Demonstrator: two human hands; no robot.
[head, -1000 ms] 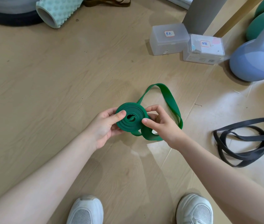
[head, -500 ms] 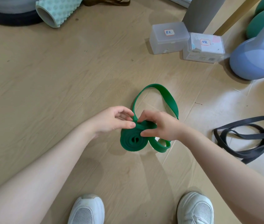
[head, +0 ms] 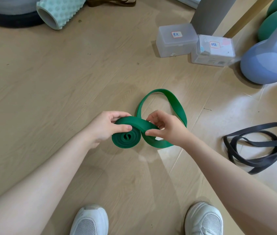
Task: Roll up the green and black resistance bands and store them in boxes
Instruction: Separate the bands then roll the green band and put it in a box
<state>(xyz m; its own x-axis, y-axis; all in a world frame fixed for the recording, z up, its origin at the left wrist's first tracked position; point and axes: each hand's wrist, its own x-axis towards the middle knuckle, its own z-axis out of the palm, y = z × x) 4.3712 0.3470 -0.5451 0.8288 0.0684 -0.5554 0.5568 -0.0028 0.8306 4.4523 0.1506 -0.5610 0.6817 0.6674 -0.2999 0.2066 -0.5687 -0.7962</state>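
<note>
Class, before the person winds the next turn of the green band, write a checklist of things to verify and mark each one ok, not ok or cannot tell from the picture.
1. Left hand grips the rolled coil of the green band: ok.
2. Right hand pinches the loose strip next to the coil: ok.
3. Green band fully rolled: not ok; a loose loop lies on the floor beyond the hands.
4. Loose loop free of twists: cannot tell.
5. Black band rolled: not ok; it lies uncoiled at the right.
6. Two boxes ready and open: not ok; both lids look closed.
</note>
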